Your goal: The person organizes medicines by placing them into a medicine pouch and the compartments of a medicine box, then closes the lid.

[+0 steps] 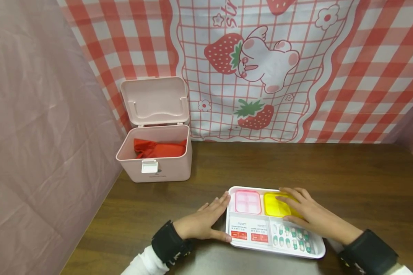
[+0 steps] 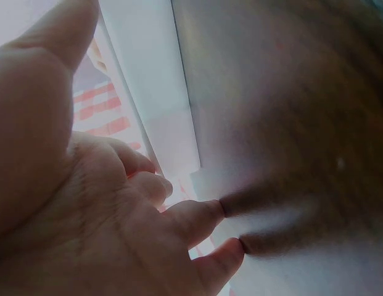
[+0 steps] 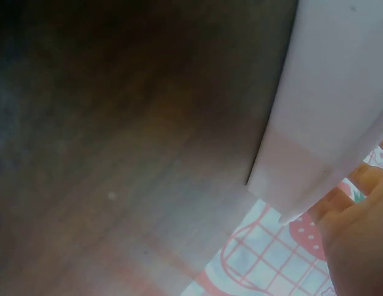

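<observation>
A white divided tray point(image 1: 273, 250) lies on the table. In its far compartments sit a pink pill case point(image 1: 247, 202) and a yellow pill case point(image 1: 275, 204). Nearer are two cotton pad packets point(image 1: 239, 231) beside a blister pack of green-and-white capsules point(image 1: 290, 236). My left hand point(image 1: 206, 217) rests along the tray's left side, fingers extended, thumb at the near left corner; the left wrist view shows its fingertips on the table. My right hand point(image 1: 309, 212) reaches over the right side, its fingers above the yellow case and partly hiding it.
At the back left stands a pink lidded box point(image 1: 168, 173) with its lid raised and a red bundle point(image 1: 161, 149) inside. A strawberry-print cloth point(image 1: 365, 95) hangs behind the wooden table point(image 1: 365, 172), and a pale curtain point(image 1: 48, 133) borders the left.
</observation>
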